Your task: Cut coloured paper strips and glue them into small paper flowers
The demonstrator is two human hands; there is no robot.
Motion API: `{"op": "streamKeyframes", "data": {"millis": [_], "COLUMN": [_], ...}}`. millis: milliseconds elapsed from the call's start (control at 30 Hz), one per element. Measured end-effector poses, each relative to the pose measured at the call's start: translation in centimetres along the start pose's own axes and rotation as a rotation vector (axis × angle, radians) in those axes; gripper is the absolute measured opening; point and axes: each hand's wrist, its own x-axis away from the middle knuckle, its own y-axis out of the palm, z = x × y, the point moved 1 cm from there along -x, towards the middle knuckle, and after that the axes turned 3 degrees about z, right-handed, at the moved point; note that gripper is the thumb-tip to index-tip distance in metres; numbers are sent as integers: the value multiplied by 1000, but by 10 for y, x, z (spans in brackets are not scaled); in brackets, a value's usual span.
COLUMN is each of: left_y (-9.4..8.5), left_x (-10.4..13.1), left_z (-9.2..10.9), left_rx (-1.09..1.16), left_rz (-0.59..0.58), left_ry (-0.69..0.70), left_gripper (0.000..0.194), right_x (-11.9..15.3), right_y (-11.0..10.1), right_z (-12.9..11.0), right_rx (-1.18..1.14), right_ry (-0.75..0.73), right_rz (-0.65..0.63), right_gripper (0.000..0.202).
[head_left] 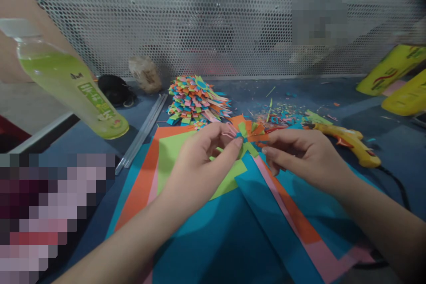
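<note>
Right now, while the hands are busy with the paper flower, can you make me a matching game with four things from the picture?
Things:
1. paper flower
2. glue gun
3. drink bottle
4. clear sticks

Clues:
A. has a white cap and green liquid inside
B. lying between the bottle and the coloured paper
C. held in the left hand
D. mostly yellow

Right pairs: 1-C, 2-D, 3-A, 4-B
</note>
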Motion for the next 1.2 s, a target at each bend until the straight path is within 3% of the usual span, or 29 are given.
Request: {"op": "streamKeyframes", "data": {"millis": [167,233,333,400,467,567,767,933,1067,1200], "left_y": [0,-3,-10,-14,-18,-21,-23,-19,-15,-13], "left_x": [-3,-3,-1,3,7,10,7,8,6,0], "left_z": [1,-1,-3,-2,-1,2,1,1,-4,-11], "left_rx": [-7,-99,-438,-700,-872,-979,-1116,-1151,-1106,-963], "left_rz": [88,155,283,254,208,224,352,331,304,294], "left_ry": [70,170,588,992,1287,1464,1518,1488,1332,990], "left_gripper": [10,8,5,11,13,11,14,14,26,47], "right_x": [1,0,-1,0,2,5,4,1,-3,-5], "right_y": [-2,-3,-4,-3,-3,-3,-3,0,0,-2], "right_z": [5,5,3,2,0,0,-1,-1,0,2], "right_rx": [-64,-65,-104,-171,-255,-345,-270,-181,-194,-85], "right_ry": [27,34,56,53,33,-2,-46,28,37,33], "right_rz": [12,-4,-39,-128,-236,-327,-283,-178,-113,-36], "right_gripper": [11,12,11,17,26,29,34,20,8,4]}}
